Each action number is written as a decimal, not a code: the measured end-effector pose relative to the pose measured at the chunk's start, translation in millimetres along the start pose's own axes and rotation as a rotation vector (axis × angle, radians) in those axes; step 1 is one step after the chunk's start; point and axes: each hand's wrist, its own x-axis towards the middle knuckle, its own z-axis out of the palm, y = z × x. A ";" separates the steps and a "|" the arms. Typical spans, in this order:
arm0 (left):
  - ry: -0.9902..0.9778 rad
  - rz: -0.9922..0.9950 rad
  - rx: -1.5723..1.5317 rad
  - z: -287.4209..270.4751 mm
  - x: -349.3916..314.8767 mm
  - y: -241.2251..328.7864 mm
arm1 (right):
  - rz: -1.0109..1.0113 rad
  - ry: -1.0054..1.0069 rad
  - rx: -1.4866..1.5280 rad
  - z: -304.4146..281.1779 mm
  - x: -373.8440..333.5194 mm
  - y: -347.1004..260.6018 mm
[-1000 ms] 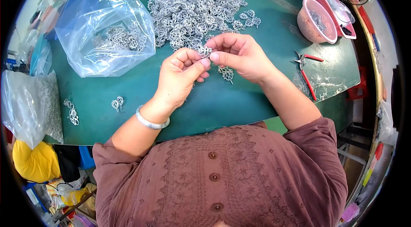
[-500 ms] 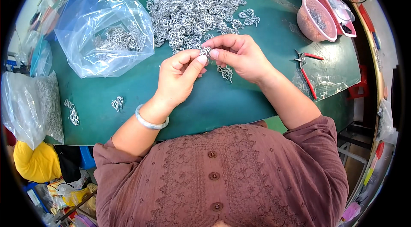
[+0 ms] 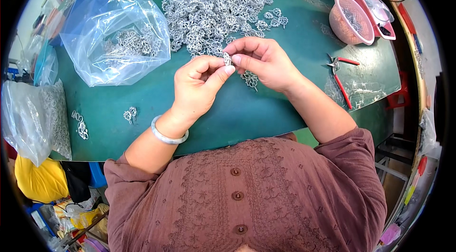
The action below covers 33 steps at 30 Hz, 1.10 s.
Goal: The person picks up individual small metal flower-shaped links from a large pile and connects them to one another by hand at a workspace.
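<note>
left hand (image 3: 195, 83) and right hand (image 3: 269, 64) pinch one piece (image 3: 227, 59) above mid-frame, seemingly unfinished, and whether the top-centre pile (image 3: 213, 9) is done is unclear.

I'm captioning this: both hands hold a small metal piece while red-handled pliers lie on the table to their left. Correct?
Wrong side: the head view shows the pliers to the right. The left hand and right hand do hold the metal piece.

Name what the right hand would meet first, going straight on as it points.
The right hand would likely meet the left hand first, past the silvery openwork piece between them; depth is unclear.
</note>
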 end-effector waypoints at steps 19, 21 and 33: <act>0.040 0.586 0.560 -2.4 5.3 6.2 | -0.159 -0.084 0.096 2.8 -2.7 -2.7; 0.037 0.590 0.568 -2.3 5.5 6.4 | -0.162 -0.085 0.103 2.6 -2.7 -2.8; 0.027 0.657 0.655 -2.3 4.8 7.9 | -0.305 -0.021 -0.157 5.0 -3.3 -3.0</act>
